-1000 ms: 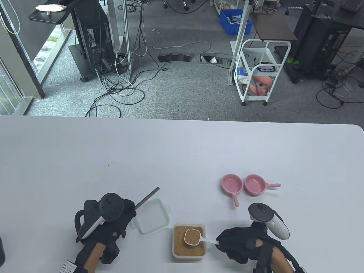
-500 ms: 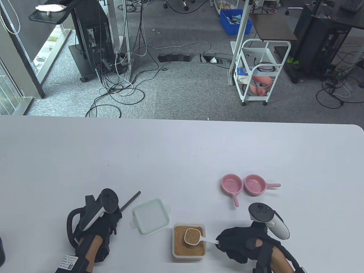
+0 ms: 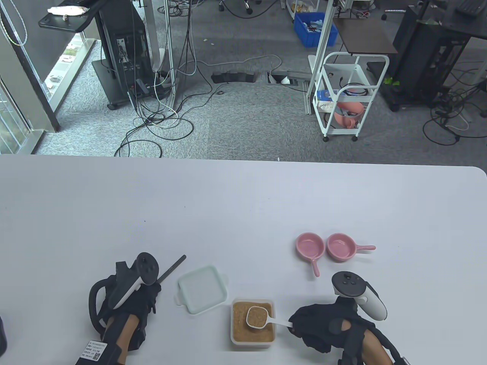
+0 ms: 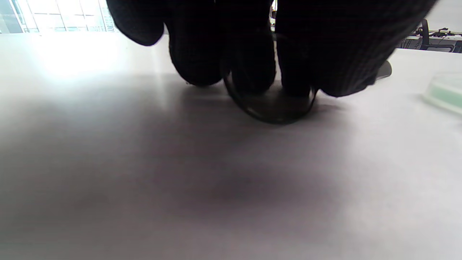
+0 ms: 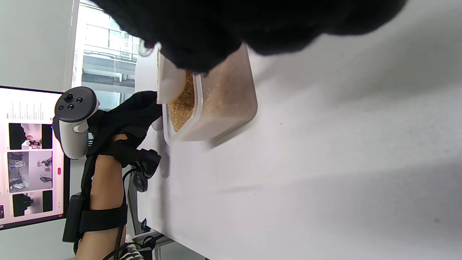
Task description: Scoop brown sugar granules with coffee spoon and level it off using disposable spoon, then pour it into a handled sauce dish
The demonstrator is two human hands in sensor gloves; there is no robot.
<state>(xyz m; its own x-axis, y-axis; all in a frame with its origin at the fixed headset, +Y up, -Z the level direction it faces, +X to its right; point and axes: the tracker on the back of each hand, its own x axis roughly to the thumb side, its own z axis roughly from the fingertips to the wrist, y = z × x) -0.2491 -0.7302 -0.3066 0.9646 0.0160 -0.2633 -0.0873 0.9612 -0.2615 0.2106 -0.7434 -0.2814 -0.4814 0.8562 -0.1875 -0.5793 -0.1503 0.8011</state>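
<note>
Left hand (image 3: 131, 300) drawn back; white table (image 3: 243, 205), cabled carpet (image 3: 228, 99).

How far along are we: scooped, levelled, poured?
Scooped: the right hand holds the coffee spoon, heaped with brown sugar, over the sugar container. In hand: the left hand has its fingers on the dark disposable spoon at the table, away from the scoop. Left: levelling and pouring; both pink sauce dishes look empty.

Black gloved fingers (image 4: 195, 54) of the left hand (image 4: 252, 39) curl down onto a dark spoon (image 4: 274, 108) lying on the white desk (image 4: 180, 187).
</note>
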